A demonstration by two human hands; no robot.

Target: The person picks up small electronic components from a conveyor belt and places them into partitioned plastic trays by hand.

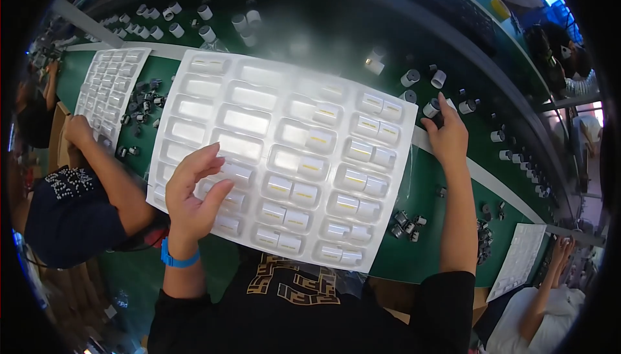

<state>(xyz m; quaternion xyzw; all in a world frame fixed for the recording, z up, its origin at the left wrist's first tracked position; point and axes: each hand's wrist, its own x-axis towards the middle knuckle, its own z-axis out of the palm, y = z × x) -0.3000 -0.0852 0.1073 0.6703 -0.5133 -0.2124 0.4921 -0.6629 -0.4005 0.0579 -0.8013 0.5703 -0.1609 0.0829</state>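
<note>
A white plastic tray (255, 95) with rows of shallow pockets lies tilted in front of me. Many pockets on its right side and lower edge hold white cylinders (356, 179) with a yellowish line; several at the upper left hold none. Above the tray's lower left part, my left hand (194, 199) is open, thumb and fingers apart, near cylinders in their pockets. Beyond the tray's right edge, my right hand (449, 135) has thumb and forefinger spread about a white cylinder with a dark end (431, 108); no firm grip shows.
More white cylinders (205, 12) stand along the green bench at the back and right. Dark small parts (406, 224) lie in heaps beside the trays. Co-workers sit at left and right, with similar trays (517, 260). A dark rail (453, 50) crosses behind.
</note>
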